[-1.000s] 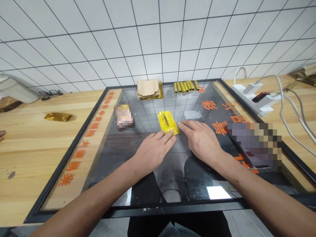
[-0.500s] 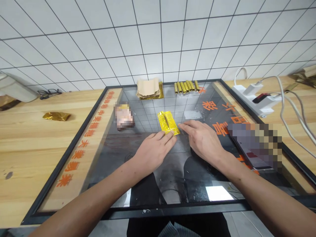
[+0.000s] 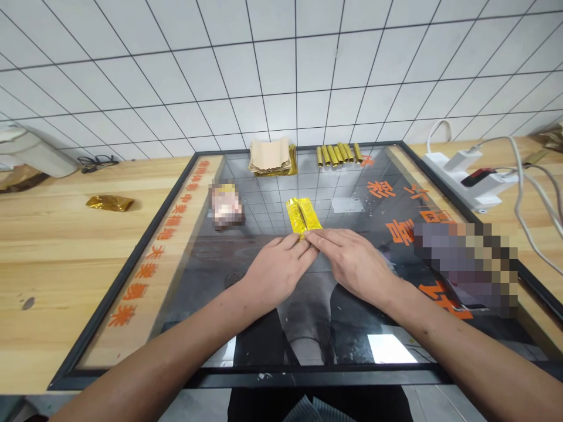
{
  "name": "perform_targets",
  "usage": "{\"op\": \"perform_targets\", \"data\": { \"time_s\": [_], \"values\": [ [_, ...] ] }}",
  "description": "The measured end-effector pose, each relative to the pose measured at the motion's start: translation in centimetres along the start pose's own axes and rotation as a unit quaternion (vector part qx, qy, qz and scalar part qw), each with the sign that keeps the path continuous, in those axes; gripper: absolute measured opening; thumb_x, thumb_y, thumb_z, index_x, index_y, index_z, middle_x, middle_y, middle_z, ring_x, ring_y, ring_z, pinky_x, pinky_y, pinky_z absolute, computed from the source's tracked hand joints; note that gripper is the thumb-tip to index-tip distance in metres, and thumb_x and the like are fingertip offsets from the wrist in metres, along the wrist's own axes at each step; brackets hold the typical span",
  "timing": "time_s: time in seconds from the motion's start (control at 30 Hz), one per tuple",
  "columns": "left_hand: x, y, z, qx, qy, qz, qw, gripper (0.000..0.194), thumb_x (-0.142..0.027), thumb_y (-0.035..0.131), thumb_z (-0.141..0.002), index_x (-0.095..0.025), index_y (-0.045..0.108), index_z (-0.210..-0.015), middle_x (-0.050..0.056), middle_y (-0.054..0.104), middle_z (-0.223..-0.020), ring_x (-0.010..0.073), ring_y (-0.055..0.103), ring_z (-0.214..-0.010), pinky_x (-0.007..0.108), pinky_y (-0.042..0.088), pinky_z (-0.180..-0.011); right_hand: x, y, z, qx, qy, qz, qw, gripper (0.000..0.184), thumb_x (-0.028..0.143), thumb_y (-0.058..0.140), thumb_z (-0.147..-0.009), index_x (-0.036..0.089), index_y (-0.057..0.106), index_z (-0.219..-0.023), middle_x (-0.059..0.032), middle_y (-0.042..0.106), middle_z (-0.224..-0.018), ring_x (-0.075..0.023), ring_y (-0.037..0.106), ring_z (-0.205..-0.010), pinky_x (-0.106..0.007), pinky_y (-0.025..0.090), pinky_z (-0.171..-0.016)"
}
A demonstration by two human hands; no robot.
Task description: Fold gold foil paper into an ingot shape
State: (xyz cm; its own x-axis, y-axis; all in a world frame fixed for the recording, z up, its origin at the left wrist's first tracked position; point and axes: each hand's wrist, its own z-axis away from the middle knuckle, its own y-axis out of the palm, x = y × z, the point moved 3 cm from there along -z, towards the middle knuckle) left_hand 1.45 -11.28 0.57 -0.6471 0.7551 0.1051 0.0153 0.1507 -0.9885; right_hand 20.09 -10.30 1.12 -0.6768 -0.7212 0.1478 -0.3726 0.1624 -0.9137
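A folded strip of gold foil point(image 3: 302, 215) lies on the glass tabletop, with a crease down its middle. My left hand point(image 3: 279, 269) and my right hand point(image 3: 352, 264) meet at its near end, and the fingertips of both press on it. That end is partly hidden under my fingers. Behind the foil, at the far edge of the glass, sit a stack of tan paper on gold foil point(image 3: 269, 157) and a row of several rolled gold tubes point(image 3: 338, 155).
A pixelated packet point(image 3: 226, 206) lies left of the foil, and a larger pixelated object point(image 3: 461, 269) lies at right. The black-framed glass top point(image 3: 264, 375) sits on a wooden table, with crumpled gold foil point(image 3: 109, 203), glasses point(image 3: 97, 163), and a power strip point(image 3: 466, 181) with cables.
My right hand has moved left and its fingertips now reach the foil's near end, meeting my left hand. The whole view has shifted slightly.
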Motion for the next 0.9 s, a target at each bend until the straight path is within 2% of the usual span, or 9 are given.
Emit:
{"op": "perform_targets", "data": {
  "time_s": [0.17,0.33,0.43,0.5,0.67,0.9],
  "values": [
    [0.4,0.3,0.2,-0.031,0.003,0.019,0.999,0.048,-0.014,0.045,-0.108,-0.011,0.053,-0.156,0.012,0.064,-0.157,0.0282,0.059,-0.143,0.045,0.057,-0.112,0.0,0.7,0.1,0.028,0.019,0.008,0.999,0.061,-0.006,0.045,-0.094,0.010,0.064,-0.149,-0.0143,0.071,-0.149,-0.0270,0.070,-0.130,-0.046,0.056,-0.110],
    [2.2,0.4,0.9,-0.087,0.013,0.103,0.991,0.051,-0.005,0.040,-0.102,-0.013,0.060,-0.149,0.009,0.068,-0.153,0.0196,0.065,-0.141,0.040,0.052,-0.122,0.0,0.9,-0.1,0.033,0.015,0.025,0.999,0.065,-0.008,0.047,-0.090,0.013,0.065,-0.149,-0.0130,0.071,-0.148,-0.0265,0.072,-0.128,-0.046,0.057,-0.108],
    [2.4,0.2,1.2,-0.086,0.013,0.109,0.990,0.045,-0.008,0.041,-0.104,-0.013,0.068,-0.140,0.009,0.068,-0.153,0.0215,0.065,-0.142,0.040,0.051,-0.124,0.1,1.0,0.0,0.024,0.005,0.041,0.999,0.064,-0.008,0.047,-0.088,0.013,0.069,-0.145,-0.0134,0.072,-0.147,-0.0268,0.073,-0.124,-0.044,0.059,-0.102],
    [2.2,-0.1,1.2,-0.080,-0.001,0.100,0.992,0.043,-0.009,0.044,-0.105,-0.011,0.066,-0.142,0.011,0.070,-0.150,0.0236,0.066,-0.140,0.040,0.052,-0.122,0.1,1.0,0.1,0.016,0.002,0.048,0.999,0.063,-0.008,0.046,-0.088,0.013,0.070,-0.142,-0.0135,0.073,-0.146,-0.0275,0.074,-0.122,-0.045,0.060,-0.099],
    [1.4,-0.4,0.9,-0.049,-0.030,0.060,0.997,0.040,-0.014,0.048,-0.109,-0.012,0.062,-0.146,0.010,0.071,-0.146,0.0240,0.067,-0.135,0.039,0.054,-0.115,-0.1,1.3,0.4,0.008,-0.009,0.059,0.998,0.064,-0.006,0.047,-0.089,0.018,0.070,-0.143,-0.0117,0.072,-0.147,-0.0280,0.073,-0.124,-0.045,0.059,-0.098],
    [0.8,-0.5,0.8,-0.025,-0.037,0.017,0.999,0.035,-0.016,0.050,-0.110,-0.010,0.064,-0.141,0.011,0.074,-0.131,0.0256,0.067,-0.125,0.040,0.054,-0.105,0.0,1.1,0.2,0.013,-0.014,0.063,0.998,0.062,-0.006,0.048,-0.088,0.013,0.071,-0.142,-0.0136,0.074,-0.144,-0.0286,0.074,-0.120,-0.045,0.058,-0.097]
  ]
}}
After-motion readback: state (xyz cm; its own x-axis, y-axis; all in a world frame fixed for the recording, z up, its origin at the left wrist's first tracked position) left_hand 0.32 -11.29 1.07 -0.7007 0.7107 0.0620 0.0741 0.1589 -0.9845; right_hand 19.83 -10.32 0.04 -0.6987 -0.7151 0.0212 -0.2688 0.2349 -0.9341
